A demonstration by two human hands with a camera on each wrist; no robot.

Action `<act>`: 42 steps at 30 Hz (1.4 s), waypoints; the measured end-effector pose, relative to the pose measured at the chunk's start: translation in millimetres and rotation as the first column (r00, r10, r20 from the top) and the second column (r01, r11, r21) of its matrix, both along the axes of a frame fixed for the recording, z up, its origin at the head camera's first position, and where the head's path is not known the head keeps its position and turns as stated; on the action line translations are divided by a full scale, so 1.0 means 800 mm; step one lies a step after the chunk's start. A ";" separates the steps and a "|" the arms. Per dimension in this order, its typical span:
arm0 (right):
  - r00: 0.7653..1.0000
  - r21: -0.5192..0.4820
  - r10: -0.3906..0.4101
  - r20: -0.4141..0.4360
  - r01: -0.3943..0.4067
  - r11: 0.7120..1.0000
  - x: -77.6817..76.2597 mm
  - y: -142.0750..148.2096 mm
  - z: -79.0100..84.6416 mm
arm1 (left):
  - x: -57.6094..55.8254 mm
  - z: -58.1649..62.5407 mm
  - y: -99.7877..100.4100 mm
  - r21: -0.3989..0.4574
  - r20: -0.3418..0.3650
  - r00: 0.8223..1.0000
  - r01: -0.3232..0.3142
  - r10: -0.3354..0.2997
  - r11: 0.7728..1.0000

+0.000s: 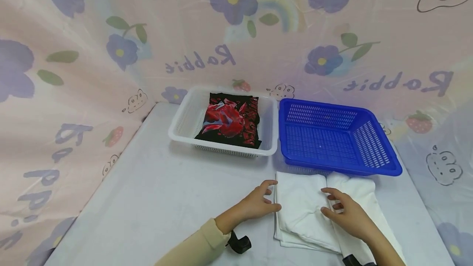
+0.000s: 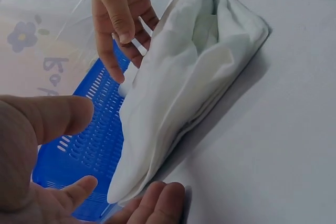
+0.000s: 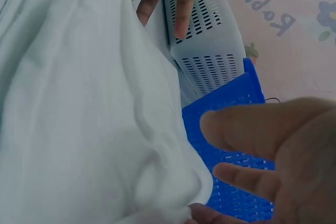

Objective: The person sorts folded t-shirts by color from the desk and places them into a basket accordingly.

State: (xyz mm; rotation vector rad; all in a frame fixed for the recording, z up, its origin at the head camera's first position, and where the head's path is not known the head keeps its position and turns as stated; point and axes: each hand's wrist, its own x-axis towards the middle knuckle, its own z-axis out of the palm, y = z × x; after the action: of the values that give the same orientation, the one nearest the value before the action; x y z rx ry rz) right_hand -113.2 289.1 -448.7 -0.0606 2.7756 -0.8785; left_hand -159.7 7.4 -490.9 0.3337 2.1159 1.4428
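From the head view, here's a stack of folded white cloth [image 1: 303,208] on the table [image 1: 177,192], its layers making a soft rectangle with a slightly puckered top, and a longer strip of white fabric running down its right side. The left hand [image 1: 258,202] is at the left edge, its grip loose, thumb and fingers spread apart around nothing. The right hand [image 1: 343,212] reaches over the right side, fingers gently bent, its grip slack too. Just behind sits a blue basket [image 1: 318,136], plastic, a rectangle with sloping, slotted walls. Beside it, a white basket [image 1: 274,134] with rounded corners carries a flat black item [image 1: 233,120] printed in vivid red.

Over to the left wrist view: the cloth rises in rumpled folds, thin layers stacked along its lower edge, a gathered hollow near the far end. The left thumb stands clear, with fingertips close to the near corner; whether they touch, I cannot tell.

And the right wrist view: fabric fills the left side, matte and limp, long creases sweeping down to a plump, rounded fold. The right thumb hangs clear of it, one lower fingertip meeting the hem, while rows of holes pattern both baskets beyond.
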 end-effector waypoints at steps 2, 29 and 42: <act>0.999 0.021 -0.020 -0.028 0.021 1.000 0.002 -0.003 -0.003 | 0.000 -0.001 0.003 0.009 0.001 1.000 -0.012 0.012 1.000; 0.990 0.148 0.015 -0.144 0.006 0.989 0.000 -0.035 -0.042 | 0.011 -0.012 0.035 -0.084 -0.052 0.996 0.061 -0.066 0.995; 0.977 0.150 0.010 -0.214 0.022 0.988 -0.013 -0.027 -0.039 | 0.002 -0.019 0.036 -0.059 -0.100 0.993 0.052 -0.057 0.997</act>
State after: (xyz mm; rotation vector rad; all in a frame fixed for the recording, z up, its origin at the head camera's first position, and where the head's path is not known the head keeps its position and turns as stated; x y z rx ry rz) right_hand -123.9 267.1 -479.7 -0.1287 3.0357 -0.6960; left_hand -158.2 36.4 -506.3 0.4484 2.2059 1.3586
